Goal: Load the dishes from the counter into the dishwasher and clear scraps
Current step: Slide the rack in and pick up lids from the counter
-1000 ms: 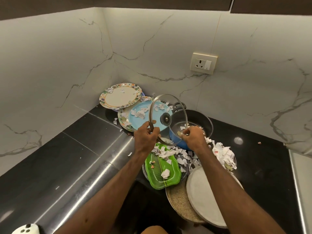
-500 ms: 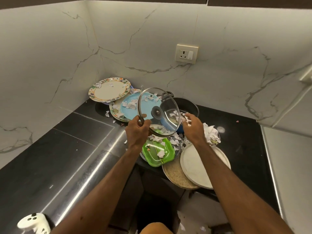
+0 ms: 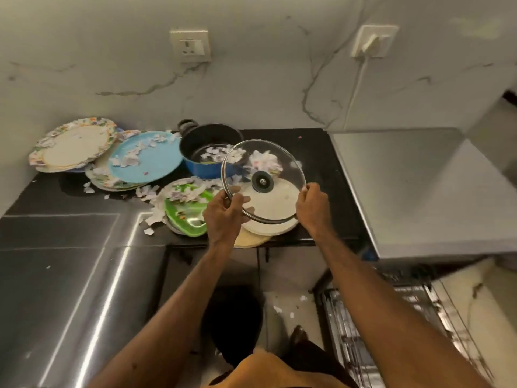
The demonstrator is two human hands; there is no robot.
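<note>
A glass lid (image 3: 263,182) is held by its rim above the surface (image 3: 313,147), over a white plate (image 3: 275,207), with left hand (image 3: 223,217) and right hand (image 3: 313,205) fingers clamped on it.

Glass lid (image 3: 263,180) between both hands, above plates (image 3: 268,208)

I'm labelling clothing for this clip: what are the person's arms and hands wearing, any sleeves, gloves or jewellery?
Both the left hand and right hand are bare: no gloves, and no rings or watch that I can make out. The forearms show no sleeves up to the frame edge. A mustard-orange garment shows at the bottom.
</note>
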